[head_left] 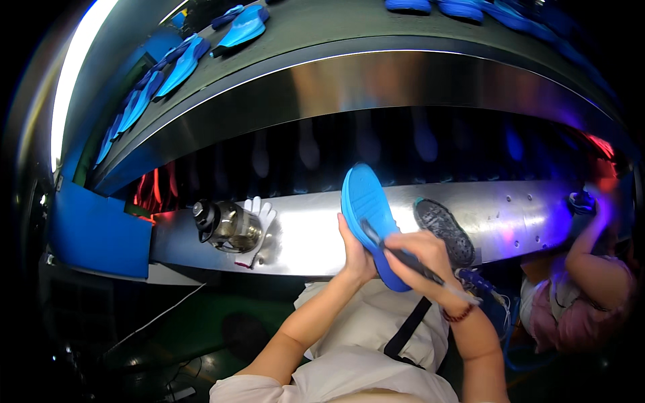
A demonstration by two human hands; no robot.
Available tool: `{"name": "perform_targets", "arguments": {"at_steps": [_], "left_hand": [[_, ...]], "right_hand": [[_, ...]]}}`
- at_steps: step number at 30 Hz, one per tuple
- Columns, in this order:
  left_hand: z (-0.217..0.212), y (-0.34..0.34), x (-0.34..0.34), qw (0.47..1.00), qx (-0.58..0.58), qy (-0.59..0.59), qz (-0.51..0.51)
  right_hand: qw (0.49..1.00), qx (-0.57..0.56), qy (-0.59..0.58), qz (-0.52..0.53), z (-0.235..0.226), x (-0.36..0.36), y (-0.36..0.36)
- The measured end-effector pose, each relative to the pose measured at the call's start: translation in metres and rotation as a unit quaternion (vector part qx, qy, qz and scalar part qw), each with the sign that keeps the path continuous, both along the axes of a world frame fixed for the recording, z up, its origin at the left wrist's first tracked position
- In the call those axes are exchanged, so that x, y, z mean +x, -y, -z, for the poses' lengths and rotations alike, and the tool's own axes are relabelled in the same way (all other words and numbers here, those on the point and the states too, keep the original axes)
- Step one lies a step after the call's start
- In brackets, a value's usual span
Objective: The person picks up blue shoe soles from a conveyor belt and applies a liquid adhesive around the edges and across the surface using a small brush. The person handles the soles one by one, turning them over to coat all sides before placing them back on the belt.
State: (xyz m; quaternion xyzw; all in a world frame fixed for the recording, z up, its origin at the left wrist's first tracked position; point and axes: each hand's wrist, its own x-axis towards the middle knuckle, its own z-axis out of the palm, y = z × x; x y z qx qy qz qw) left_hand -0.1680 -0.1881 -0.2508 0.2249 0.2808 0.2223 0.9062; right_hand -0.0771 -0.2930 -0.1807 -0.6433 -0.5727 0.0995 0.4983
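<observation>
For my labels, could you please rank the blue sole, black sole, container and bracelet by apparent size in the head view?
1. Blue sole
2. Black sole and container, too alike to rank
3. Bracelet

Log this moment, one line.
left hand: holds blue sole | right hand: grips dark tool, tip over sole | bench: white glove, black-topped container

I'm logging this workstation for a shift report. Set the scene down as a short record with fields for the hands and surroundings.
Left hand: holds a light-and-dark-blue shoe sole
Right hand: holds a dark, slender-handled tool; tip blurred over the sole, contact unclear
Work surface: shiny metal ledge
Ledge, left: clear bottle with black top, partly covering a white glove
Ledge, right: black, sole-shaped piece
Upper left: blue soles
Far right: co-worker's arm
</observation>
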Motion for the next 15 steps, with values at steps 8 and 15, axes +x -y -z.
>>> {"name": "perform_targets", "arguments": {"at_steps": [8, 15], "left_hand": [[-0.038, 0.0, -0.014, 0.993, -0.07, 0.044, 0.084], [-0.046, 0.006, -0.014, 0.987, -0.004, 0.121, 0.109]], "right_hand": [[0.951, -0.049, -0.301, -0.057, -0.037, 0.03, 0.018], [0.97, 0.011, -0.139, -0.199, -0.042, 0.028, 0.009]]}}
